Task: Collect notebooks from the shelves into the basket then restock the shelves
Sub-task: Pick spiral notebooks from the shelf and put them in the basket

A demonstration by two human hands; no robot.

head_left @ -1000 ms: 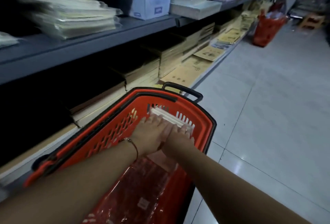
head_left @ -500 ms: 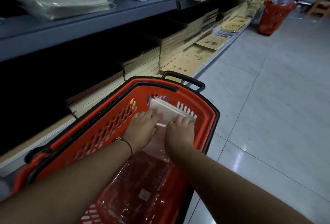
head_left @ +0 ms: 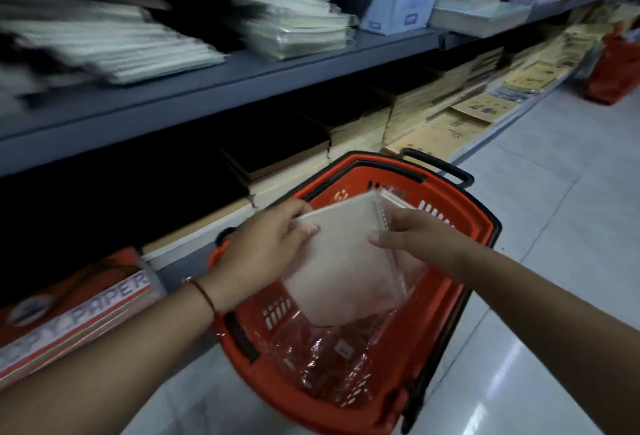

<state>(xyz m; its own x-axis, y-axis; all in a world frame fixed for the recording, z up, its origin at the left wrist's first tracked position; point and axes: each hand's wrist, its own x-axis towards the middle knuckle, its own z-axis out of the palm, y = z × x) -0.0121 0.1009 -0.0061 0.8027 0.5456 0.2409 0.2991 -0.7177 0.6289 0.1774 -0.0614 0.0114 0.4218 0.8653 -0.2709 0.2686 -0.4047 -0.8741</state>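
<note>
Your left hand [head_left: 266, 244] and right hand [head_left: 412, 237] each grip the spiral notebook [head_left: 346, 261] just above the basket [head_left: 460, 282]. Looks like restocking; wrapped notebooks [head_left: 329, 358] remain inside the basket.

The notebook [head_left: 343, 261] I hold between my left hand [head_left: 266, 247] and right hand [head_left: 412, 237] has a pale matt cover under clear glossy wrap, with a metal-looking wire spiral [head_left: 389, 244] along one edge. Below it the basket [head_left: 460, 282] is hard red plastic with a slotted wall and black plastic handle [head_left: 440, 166], and the packs lying in it are sheathed in crinkled, shiny film [head_left: 329, 362]. The shelf [head_left: 242, 84] looks like smooth grey painted metal, its stacks [head_left: 298, 22] wrapped in glossy plastic, the lower ones brown matt kraft paper [head_left: 485, 107], and the floor [head_left: 554, 226] is polished, reflective tile.
</note>
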